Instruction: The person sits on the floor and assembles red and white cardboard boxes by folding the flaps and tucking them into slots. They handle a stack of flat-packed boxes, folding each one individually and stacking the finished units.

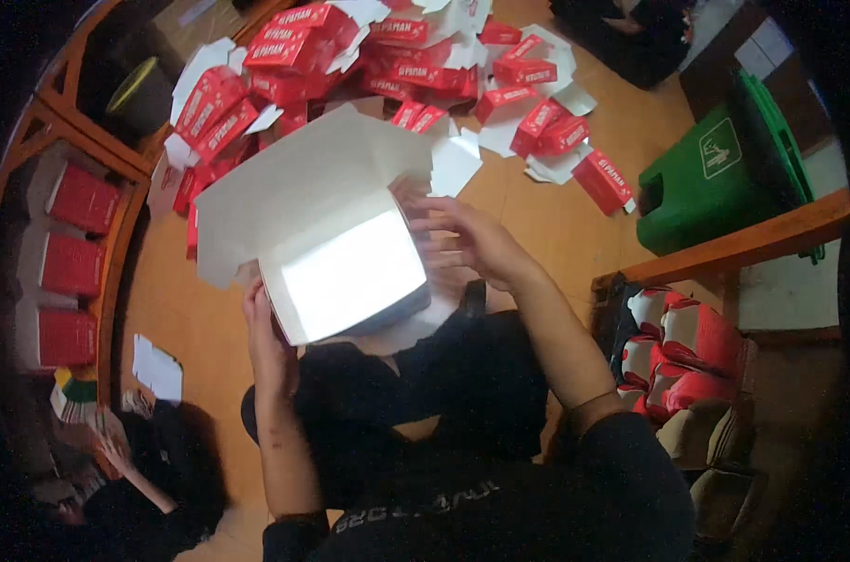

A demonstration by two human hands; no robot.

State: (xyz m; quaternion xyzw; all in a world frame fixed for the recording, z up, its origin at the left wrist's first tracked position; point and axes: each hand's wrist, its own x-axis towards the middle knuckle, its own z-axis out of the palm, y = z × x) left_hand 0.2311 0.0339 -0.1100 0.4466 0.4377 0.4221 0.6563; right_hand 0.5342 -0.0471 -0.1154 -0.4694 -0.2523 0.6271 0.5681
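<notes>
The floor [556, 229] is a smooth orange-tan, wood-coloured surface with faint seams, brightest in its middle and right part. Along its left edge runs a shelf unit [113, 281] with an orange-brown wooden frame and shadowy compartments. Toward the floor's far left corner, the wooden frame surrounds a dark round container [136, 105] with a yellowish rim, near a brown cardboard box [195, 37]. By the floor's right edge stands a green bin [701, 192] with a white pictogram, beside a wooden rail [744, 242]. Behind the bin, pale sheets [764, 49] show against a dark brown surface. Light falls unevenly, leaving the near corners dark.
</notes>
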